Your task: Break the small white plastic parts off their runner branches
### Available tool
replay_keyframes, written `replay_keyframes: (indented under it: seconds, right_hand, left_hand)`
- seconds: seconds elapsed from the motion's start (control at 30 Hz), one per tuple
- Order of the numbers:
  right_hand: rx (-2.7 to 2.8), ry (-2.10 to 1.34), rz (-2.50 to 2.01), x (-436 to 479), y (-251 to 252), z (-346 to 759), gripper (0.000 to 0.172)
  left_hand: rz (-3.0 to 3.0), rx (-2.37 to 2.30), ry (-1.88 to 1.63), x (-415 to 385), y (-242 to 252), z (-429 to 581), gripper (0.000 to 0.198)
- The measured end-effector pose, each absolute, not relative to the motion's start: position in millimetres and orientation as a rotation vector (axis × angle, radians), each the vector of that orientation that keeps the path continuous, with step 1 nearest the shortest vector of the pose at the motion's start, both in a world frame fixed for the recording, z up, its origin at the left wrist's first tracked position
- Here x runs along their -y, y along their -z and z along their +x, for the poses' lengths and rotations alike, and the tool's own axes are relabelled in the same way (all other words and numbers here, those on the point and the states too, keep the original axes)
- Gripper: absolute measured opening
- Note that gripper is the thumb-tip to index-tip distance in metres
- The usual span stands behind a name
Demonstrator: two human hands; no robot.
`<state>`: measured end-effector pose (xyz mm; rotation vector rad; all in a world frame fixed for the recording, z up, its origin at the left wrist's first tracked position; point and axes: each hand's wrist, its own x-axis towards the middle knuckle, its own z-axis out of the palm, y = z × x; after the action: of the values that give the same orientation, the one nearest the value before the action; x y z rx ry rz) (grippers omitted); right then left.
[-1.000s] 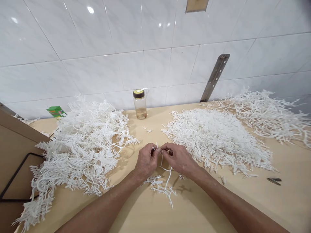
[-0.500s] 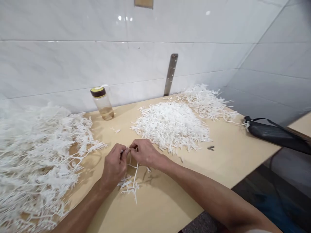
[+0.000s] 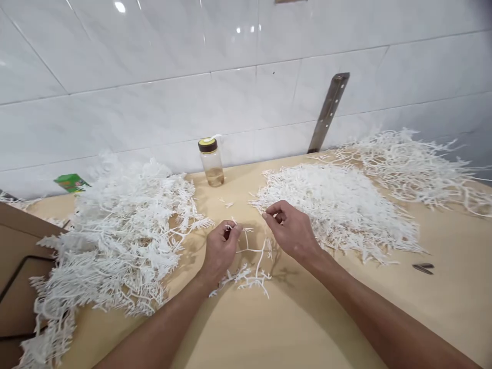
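In the head view, a white branched sprig (image 3: 259,267) is held at its upper end by the left hand (image 3: 221,248), whose thumb and fingers are closed on it. The sprig is suspended below and to the right of the left fingertips; its long axis is directed down toward the wearer, with the branched ends spread between the forearms. Whether these ends are supported by the tabletop (image 3: 300,333) cannot be determined. The left hand is the nearer; the right hand (image 3: 294,228) is positioned to the right, apart from the sprig and beside the pile of short white pieces (image 3: 334,205). Its fingers are curled, thumb and index tips close together; whether a fragment is pinched cannot be told. A pile of branched white sprigs (image 3: 126,230) is located at left. A capped clear bottle (image 3: 209,163) is partly filled with brownish liquid (image 3: 214,178). The contents of the green carton (image 3: 69,182) are not shown.
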<state>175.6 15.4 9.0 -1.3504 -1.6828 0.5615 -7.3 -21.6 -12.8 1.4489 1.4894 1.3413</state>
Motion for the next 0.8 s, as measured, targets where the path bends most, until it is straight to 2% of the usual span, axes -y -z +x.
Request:
replay_keyframes:
  seconds: [0.17,0.37,0.8]
  right_hand:
    - [1.831,-0.385,-1.197,-9.4,-12.1,169.9,0.019]
    - [2.094,-0.613,-1.235,-1.7,-9.2,158.7,0.02]
    - [1.983,-0.833,-1.421,-5.7,-10.4,153.9,0.026]
  left_hand:
    - [1.444,-1.467,-1.319,24.9,10.9,-4.6,0.027]
    - [1.507,-1.474,-1.326,26.1,10.0,-3.3,0.028]
    - [1.58,-1.462,-1.383,30.3,7.2,-1.9,0.027]
